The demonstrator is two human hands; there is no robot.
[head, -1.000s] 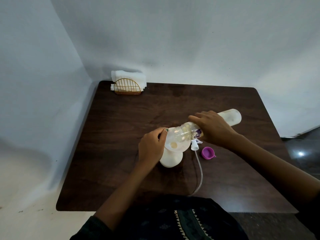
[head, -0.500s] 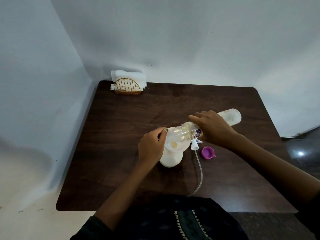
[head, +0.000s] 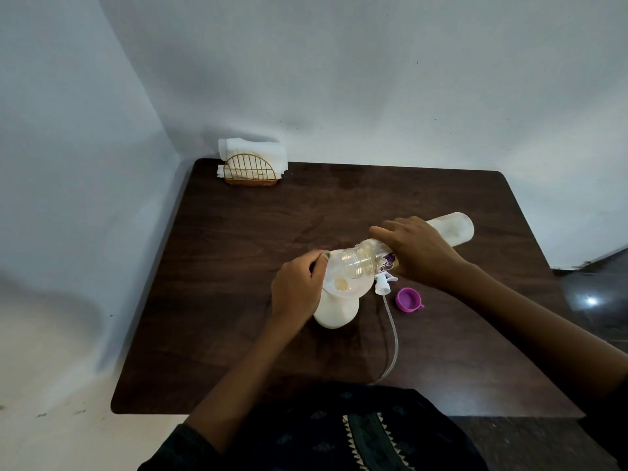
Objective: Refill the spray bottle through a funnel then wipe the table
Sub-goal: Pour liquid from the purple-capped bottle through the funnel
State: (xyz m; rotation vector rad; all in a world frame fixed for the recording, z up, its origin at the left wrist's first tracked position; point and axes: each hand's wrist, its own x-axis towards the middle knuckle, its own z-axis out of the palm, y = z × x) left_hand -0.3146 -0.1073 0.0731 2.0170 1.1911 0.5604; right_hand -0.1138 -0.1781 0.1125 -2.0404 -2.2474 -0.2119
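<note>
A white spray bottle (head: 334, 311) stands on the dark wooden table (head: 238, 266) with a clear funnel (head: 343, 283) in its neck. My left hand (head: 299, 287) grips the funnel's rim and the bottle's top. My right hand (head: 418, 253) holds a long clear refill bottle (head: 452, 229) tipped nearly flat, its open mouth over the funnel. A little pale liquid sits in the funnel's throat. The white spray head (head: 384, 283) with its long dip tube (head: 394, 341) lies on the table just right of the bottle.
A purple cap (head: 407, 299) lies to the right of the spray head. A gold wire holder with white napkins (head: 251, 164) stands at the far left corner against the wall. Walls close the left and far sides.
</note>
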